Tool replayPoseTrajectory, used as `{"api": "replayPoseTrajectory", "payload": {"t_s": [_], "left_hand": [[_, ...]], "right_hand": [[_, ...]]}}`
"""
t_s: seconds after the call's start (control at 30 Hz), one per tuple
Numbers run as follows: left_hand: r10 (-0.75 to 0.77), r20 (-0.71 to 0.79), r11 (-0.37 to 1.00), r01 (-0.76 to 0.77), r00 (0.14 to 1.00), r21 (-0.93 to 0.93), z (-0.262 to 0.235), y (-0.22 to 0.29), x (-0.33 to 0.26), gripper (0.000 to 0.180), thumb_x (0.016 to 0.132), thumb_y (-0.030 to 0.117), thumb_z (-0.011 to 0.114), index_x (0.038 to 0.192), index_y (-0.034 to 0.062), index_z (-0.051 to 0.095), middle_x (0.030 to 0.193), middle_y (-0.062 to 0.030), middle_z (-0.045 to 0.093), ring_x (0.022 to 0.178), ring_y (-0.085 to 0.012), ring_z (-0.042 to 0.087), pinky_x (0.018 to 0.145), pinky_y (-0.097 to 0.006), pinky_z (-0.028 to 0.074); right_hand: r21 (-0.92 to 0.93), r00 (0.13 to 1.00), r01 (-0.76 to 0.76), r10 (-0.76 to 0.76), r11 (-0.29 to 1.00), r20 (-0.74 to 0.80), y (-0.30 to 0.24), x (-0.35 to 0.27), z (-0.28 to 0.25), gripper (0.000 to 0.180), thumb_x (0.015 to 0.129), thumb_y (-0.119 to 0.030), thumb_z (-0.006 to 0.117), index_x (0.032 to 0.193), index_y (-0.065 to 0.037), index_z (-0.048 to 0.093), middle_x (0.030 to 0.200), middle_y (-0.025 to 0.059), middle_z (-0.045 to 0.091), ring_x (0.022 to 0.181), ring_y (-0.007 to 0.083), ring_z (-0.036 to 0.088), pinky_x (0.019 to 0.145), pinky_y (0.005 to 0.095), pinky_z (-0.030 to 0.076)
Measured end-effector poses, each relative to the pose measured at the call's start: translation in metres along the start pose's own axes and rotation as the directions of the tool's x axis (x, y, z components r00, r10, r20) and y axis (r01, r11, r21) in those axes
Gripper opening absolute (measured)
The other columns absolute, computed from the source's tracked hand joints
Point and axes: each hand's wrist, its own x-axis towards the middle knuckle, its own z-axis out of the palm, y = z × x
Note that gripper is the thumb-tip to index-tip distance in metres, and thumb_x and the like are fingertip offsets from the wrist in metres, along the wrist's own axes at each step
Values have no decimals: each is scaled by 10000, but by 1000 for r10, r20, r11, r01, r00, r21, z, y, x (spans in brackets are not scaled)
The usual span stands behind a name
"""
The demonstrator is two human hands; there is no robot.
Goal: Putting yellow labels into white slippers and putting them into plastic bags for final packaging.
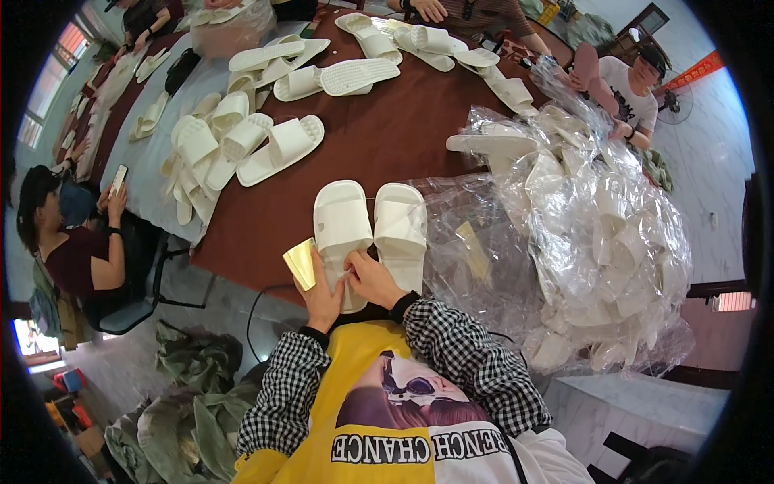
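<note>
A pair of white slippers lies side by side at the table's near edge, toes pointing away from me: the left slipper (342,222) and the right slipper (401,230). My left hand (324,297) is closed on a small stack of gold-yellow slips (301,264), which sticks out on its left side. Its fingers lie over the left slipper's heel part. My right hand (373,278) is over the heels of both slippers, thumb and fingertips pinched together close to my left fingertips. Whatever sits in that pinch is too small to make out.
Clear plastic bags holding many white slippers (613,242) are heaped on the right. Loose white slippers (234,141) lie piled at the left, with more slippers (359,77) along the far side. A brown cloth (387,133) covers the table. Other people sit around it.
</note>
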Motion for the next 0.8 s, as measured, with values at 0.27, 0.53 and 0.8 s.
{"api": "replayPoseTrajectory", "payload": {"t_s": [0.27, 0.53, 0.8], "left_hand": [[-37, 58, 970, 50, 998, -239, -26, 24, -6, 846, 851, 66, 587, 1527, 4, 83, 1530, -240, 262, 1394, -430, 270, 1148, -426, 205], [280, 252, 953, -236, 926, -189, -21, 80, 6, 703, 875, 144, 555, 1512, 80, 265, 1512, -149, 348, 1385, -398, 313, 1133, -506, 246], [338, 344, 877, -425, 876, 223, 37, 92, 19, 707, 812, 316, 670, 1451, 158, 413, 1552, -37, 277, 1417, -472, 121, 1025, -767, 54]], "right_hand": [[121, 998, 32, -37, 992, 41, 3, -10, -45, 130, 880, -63, 597, 995, -2, 586, 920, 136, 625, 832, 244, 637, 747, 342, 509], [306, 885, -199, 304, 931, -352, 47, -57, -114, 166, 937, -100, 556, 1062, -5, 610, 930, 99, 655, 832, 168, 619, 760, 298, 492], [457, 887, -259, 397, 851, -236, 37, -74, -135, 185, 977, -110, 523, 1113, -7, 593, 1016, 42, 624, 930, 116, 580, 837, 257, 467]]}}
